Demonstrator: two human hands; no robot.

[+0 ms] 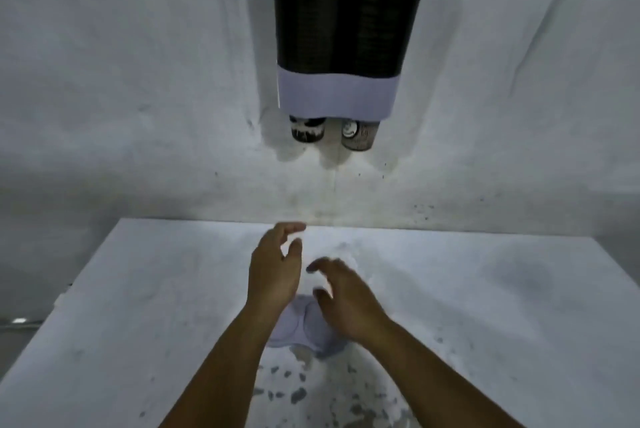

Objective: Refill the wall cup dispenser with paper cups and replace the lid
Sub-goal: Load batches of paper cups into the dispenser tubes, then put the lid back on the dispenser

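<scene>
The wall cup dispenser [346, 18] hangs at top centre, a dark double tube with a pale lilac band [337, 95] at its bottom. Two printed paper cups poke out below it, one on the left [307, 129] and one on the right [358, 134]. The pale lilac lid [301, 330] lies on the white table [138, 306] under my wrists, partly hidden. My left hand [275, 266] hovers above the table with fingers apart, holding nothing. My right hand [346, 296] is beside it, fingers spread and empty, above the lid.
The white wall [138, 81] behind the table is scuffed and speckled. The table's near part [311, 389] has chipped, flaking paint. The table's left edge [65, 292] drops to a dark floor.
</scene>
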